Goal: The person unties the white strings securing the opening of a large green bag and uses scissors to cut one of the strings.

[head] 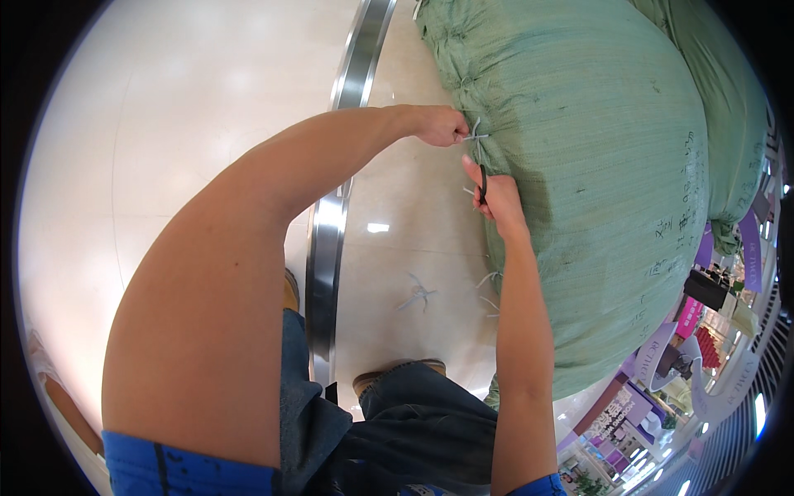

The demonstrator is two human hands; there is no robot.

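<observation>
A large, full woven plastic sack [608, 155], green with handwriting on its side, stands before me. White ties [477, 137] knot its gathered seam. My left hand [441, 126] pinches the end of one tie at the seam. Just below it, my right hand [499, 195] is closed around scissors; a black handle loop [483, 184] shows at the fingers, and the blades are hidden. More tie ends [490, 279] stick out lower along the seam. A loose knotted piece of tie [420, 292] lies on the floor beneath my hands.
A second green sack [732, 124] stands behind the first. A shiny metal strip [325, 248] crosses the pale tiled floor [186, 80] at my feet. At the lower left edge part of another person's arm [71, 412] shows. Shop displays and purple banners lie beyond the sacks at right.
</observation>
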